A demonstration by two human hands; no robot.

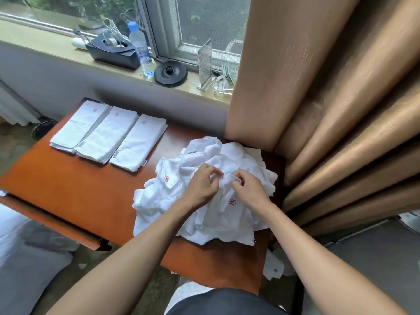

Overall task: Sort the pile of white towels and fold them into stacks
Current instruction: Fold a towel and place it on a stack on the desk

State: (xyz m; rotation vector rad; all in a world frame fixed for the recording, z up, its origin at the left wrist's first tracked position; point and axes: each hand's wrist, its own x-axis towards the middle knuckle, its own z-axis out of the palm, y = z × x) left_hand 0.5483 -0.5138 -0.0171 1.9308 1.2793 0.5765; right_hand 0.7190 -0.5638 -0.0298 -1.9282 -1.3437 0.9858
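A crumpled pile of white towels (245, 169) with red embroidered logos lies on the right half of the orange-brown table (75, 185). Both hands are on top of the pile, close together. My left hand (202, 185) pinches a fold of towel with curled fingers. My right hand (248, 187) pinches the same towel's edge just beside it. Three folded stacks sit side by side at the table's far left: the left stack (78, 126), the middle stack (105, 136) and the right stack (138, 142).
A tan curtain (329, 98) hangs right against the pile. The windowsill behind holds a black box (113, 52), a water bottle (141, 48), a black kettle base (171, 72) and a clear sign stand (205, 64). White bedding (20, 258) lies at lower left.
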